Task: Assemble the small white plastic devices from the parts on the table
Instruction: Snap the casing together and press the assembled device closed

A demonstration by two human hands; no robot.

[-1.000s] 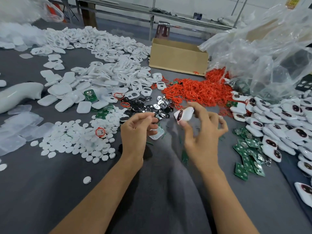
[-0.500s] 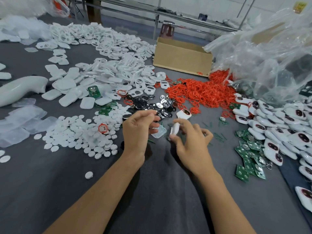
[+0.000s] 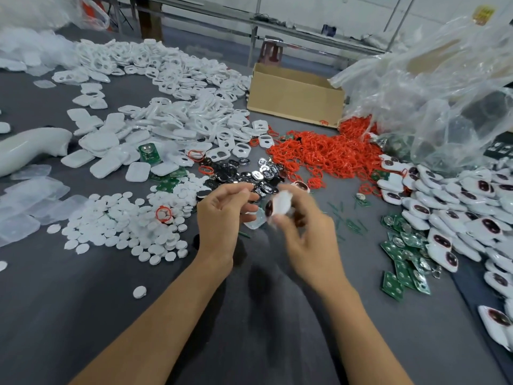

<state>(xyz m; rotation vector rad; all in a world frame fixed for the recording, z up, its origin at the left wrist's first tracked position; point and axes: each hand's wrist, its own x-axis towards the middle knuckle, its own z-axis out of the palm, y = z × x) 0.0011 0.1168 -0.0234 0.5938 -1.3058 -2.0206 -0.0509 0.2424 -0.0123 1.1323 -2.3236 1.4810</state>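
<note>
A person's right hand [image 3: 305, 237] lifts a white device shell [image 3: 280, 207] with a dark oval window just above the grey work surface [image 3: 111, 315]. Its fingers [image 3: 286, 229] curl round the part, which is blurred with motion. The left hand [image 3: 222, 218] hovers just beside it with its fingers [image 3: 236, 188] bent and thumb and forefinger drawn close. Whether they pinch a small piece cannot be told. A clear plastic piece [image 3: 256, 222] lies on the surface between the two hands.

Around them lie a heap of white shells [image 3: 166, 120], white round discs [image 3: 116, 226], black-and-silver metal parts [image 3: 249, 173], orange rings [image 3: 319, 154] and green circuit boards [image 3: 402, 254]. A bank of closed-up devices [image 3: 458, 212] spreads along the right side, and a cardboard box [image 3: 294, 101] stands behind the rings.

The step in hand looks like fitting or checking one unit. The risks are plain. A shell moved this quickly in a light hold could slip and vanish among the look-alike finished pieces. A ring or inner part seated crooked could be trapped when the halves are pressed together. Loose parts lie so close to both hands that a sweep of a wrist could scatter or mix them.
</note>
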